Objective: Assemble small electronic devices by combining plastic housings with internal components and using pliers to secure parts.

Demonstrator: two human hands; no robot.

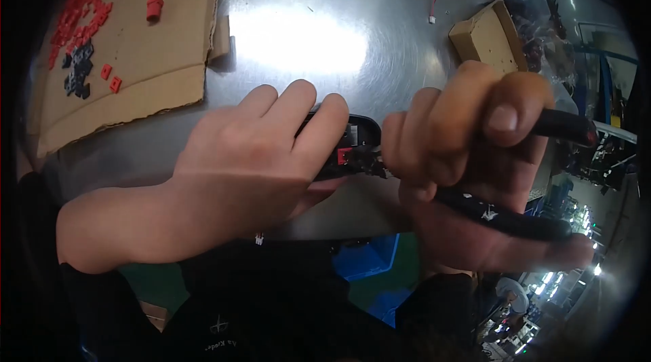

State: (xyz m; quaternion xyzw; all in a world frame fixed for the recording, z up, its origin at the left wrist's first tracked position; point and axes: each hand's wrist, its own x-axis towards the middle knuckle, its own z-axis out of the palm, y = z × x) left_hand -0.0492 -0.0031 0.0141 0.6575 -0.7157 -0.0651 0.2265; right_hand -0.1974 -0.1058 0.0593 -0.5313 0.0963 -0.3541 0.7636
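My left hand (pixel 261 138) is closed around a black plastic housing (pixel 368 130) on the metal table and covers much of it. A small red piece (pixel 345 156) shows inside the housing. My right hand (pixel 454 135) grips a pair of pliers (pixel 508 218) with black handles, which are spread apart in the palm. The dark jaws of the pliers reach the red piece from the right. Whether they are clamped on it I cannot tell.
A cardboard tray (pixel 159 67) at the far left carries many small red pieces (pixel 85 12) and a cluster of black ones (pixel 79 70). A small cardboard box (pixel 483 35) and clear plastic bags (pixel 553 43) lie at the far right, near a red wire (pixel 435 4). A blue crate (pixel 383 257) stands below the table edge.
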